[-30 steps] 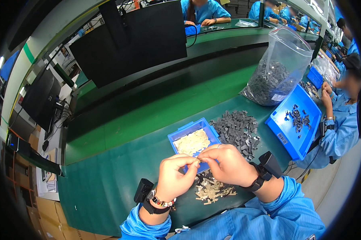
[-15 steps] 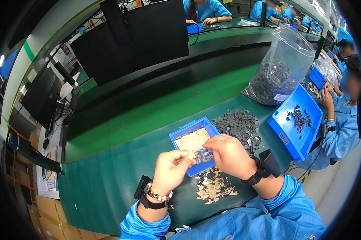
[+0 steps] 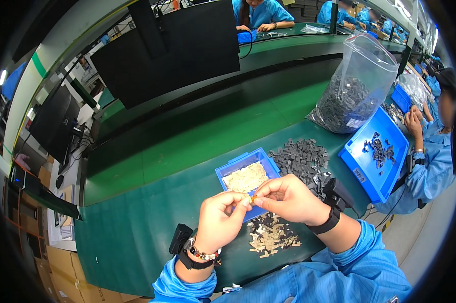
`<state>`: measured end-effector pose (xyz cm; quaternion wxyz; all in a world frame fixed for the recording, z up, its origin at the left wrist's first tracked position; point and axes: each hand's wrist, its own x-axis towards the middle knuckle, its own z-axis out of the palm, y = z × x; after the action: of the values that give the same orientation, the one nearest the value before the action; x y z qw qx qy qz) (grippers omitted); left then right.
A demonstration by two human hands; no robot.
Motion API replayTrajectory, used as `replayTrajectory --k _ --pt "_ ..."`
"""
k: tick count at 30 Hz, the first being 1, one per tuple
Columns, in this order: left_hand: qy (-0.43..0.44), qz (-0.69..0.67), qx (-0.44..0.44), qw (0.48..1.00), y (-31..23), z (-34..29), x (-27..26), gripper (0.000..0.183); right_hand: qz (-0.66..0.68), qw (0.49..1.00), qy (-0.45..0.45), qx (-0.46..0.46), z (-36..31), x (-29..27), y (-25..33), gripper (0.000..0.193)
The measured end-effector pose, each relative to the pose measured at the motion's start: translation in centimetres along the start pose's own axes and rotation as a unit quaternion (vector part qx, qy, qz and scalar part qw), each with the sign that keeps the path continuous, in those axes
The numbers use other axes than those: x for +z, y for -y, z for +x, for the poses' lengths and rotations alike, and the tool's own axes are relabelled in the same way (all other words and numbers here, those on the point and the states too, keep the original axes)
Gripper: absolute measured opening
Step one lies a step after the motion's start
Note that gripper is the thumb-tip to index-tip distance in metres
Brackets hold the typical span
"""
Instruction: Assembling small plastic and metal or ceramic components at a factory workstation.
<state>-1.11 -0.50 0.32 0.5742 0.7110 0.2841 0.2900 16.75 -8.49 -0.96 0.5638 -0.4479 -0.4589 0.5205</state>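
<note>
Amber piece (image 3: 254, 199) is located between the fingertips of both hands, over the near part of the blue bin (image 3: 270, 165); fingers cover most of it, and its exact form cannot be determined. Left hand (image 3: 219, 223): grip pinched on the piece between thumb and forefinger. Right hand (image 3: 300, 203): grip likewise clasping it from the other side. Both hands mask the bin's near portion. Pale parts (image 3: 244, 178) fill its far portion, individual outlines indistinct. Dark heap (image 3: 300, 160) lies on the desk (image 3: 157, 222) right of the bin, partly obscured by the right hand. Blue jacket (image 3: 309, 283) is cut off at the lower edge.
</note>
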Motion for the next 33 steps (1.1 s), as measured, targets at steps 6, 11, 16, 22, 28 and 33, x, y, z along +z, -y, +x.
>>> replayTrajectory --k 6,11,16,22,28,33 --pt "-0.092 0.165 0.132 0.973 -1.1 -0.2 0.5 0.003 -0.029 0.999 -0.016 0.008 -0.3 0.7 0.6 0.007" --pt "-0.112 0.220 0.227 0.942 -2.0 -0.4 1.0 0.007 0.015 0.997 -0.059 -0.040 -0.4 1.4 0.4 0.008" --pt "-0.082 0.240 0.260 0.932 -1.8 -0.5 0.9 0.009 -0.100 0.992 -0.060 -0.045 -0.8 1.7 1.2 0.007" --pt "-0.129 0.229 0.232 0.936 -2.3 -0.9 1.0 0.010 -0.197 0.970 -0.089 -0.114 -1.3 2.3 2.3 0.007" --pt "-0.127 0.252 0.277 0.919 -2.6 -0.9 0.9 0.008 -0.244 0.954 -0.092 -0.147 -1.5 2.5 2.9 0.006" --pt "-0.103 0.260 0.281 0.918 -2.7 -0.9 1.2 0.007 -0.263 0.946 -0.094 -0.166 -1.5 2.7 3.2 0.006"
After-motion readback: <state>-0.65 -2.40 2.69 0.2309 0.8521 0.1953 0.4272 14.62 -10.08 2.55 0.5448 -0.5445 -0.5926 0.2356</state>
